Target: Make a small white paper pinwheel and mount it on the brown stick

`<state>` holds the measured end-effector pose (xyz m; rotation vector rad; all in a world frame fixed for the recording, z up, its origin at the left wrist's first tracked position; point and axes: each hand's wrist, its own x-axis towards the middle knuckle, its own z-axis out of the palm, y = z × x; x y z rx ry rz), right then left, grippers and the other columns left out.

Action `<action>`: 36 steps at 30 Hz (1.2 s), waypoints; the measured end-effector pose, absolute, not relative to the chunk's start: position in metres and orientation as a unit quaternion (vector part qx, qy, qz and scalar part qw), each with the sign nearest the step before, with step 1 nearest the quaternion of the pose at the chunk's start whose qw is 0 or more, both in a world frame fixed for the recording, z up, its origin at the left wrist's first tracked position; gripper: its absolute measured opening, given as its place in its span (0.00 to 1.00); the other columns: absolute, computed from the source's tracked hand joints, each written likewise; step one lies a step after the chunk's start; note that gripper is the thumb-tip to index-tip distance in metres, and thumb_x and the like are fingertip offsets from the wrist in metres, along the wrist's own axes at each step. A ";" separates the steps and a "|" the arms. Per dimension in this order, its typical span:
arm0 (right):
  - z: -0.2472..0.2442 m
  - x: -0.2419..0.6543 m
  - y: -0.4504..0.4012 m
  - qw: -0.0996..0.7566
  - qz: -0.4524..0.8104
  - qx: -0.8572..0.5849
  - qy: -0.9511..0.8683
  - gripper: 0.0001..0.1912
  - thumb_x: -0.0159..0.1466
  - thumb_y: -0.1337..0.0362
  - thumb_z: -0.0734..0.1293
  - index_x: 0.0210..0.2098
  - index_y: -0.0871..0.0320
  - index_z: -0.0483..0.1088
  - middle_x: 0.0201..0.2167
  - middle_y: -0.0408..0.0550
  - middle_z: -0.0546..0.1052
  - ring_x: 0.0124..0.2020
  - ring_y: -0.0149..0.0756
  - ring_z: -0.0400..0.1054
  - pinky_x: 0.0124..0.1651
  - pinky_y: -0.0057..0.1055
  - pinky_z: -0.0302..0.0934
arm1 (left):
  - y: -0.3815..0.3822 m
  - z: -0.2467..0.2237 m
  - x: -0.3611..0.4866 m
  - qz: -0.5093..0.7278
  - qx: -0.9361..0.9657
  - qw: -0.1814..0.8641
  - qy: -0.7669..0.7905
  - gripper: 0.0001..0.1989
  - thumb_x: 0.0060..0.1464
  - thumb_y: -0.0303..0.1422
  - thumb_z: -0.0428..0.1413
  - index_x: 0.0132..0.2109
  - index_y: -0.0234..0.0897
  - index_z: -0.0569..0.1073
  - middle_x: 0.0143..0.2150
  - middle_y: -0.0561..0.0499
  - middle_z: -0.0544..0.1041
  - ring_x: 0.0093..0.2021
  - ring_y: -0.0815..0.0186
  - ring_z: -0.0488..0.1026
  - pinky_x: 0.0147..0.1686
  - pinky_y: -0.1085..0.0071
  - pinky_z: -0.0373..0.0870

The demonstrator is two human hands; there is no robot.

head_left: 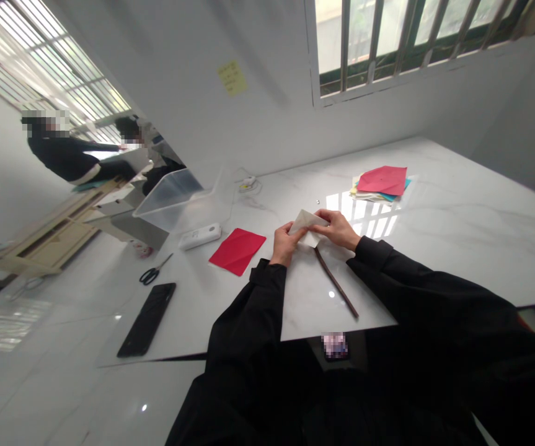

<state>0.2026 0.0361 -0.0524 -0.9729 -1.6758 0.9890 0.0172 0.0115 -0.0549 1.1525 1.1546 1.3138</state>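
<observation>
A small piece of folded cream paper [306, 220] is held up between both hands over the white marble-patterned table. My left hand [284, 243] pinches its left side, fingers closed on it. On the right side, my right hand [339, 229] grips the paper with thumb and fingers. Just below the paper lies a thin dark brown stick [336, 282], slanting down toward the table's front edge. Red paper [238, 251] rests flat to the left of my left hand.
Scissors [155, 270], a black phone [147, 319], a white device [199, 236] and a clear plastic bin [174, 201] are on the left. A stack of coloured papers [382, 183] sits at the back right. Two people are in the left background.
</observation>
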 end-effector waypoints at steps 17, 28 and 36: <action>-0.049 0.202 0.033 0.463 0.391 -0.398 -0.689 0.17 0.60 0.48 0.74 0.35 0.55 0.75 0.31 0.45 0.79 0.33 0.39 0.71 0.36 0.34 0.64 | 0.010 -0.054 0.017 0.542 0.483 0.491 0.483 0.24 0.39 0.45 0.75 0.39 0.33 0.82 0.30 0.52 0.79 0.29 0.66 0.72 0.32 0.71 0.68; -0.053 0.204 0.043 0.517 0.477 -0.403 -0.586 0.26 0.57 0.40 0.75 0.43 0.55 0.75 0.37 0.50 0.81 0.36 0.42 0.75 0.37 0.37 0.71 | 0.013 -0.053 0.018 0.566 0.442 0.514 0.469 0.26 0.39 0.45 0.74 0.43 0.34 0.80 0.35 0.50 0.82 0.33 0.65 0.75 0.35 0.70 0.71; -0.044 0.204 0.033 0.466 0.530 -0.404 -0.581 0.29 0.52 0.43 0.79 0.43 0.57 0.76 0.35 0.48 0.81 0.32 0.37 0.73 0.32 0.32 0.68 | 0.009 -0.047 0.020 0.573 0.431 0.521 0.463 0.26 0.40 0.45 0.74 0.43 0.35 0.78 0.36 0.50 0.81 0.33 0.66 0.75 0.34 0.72 0.72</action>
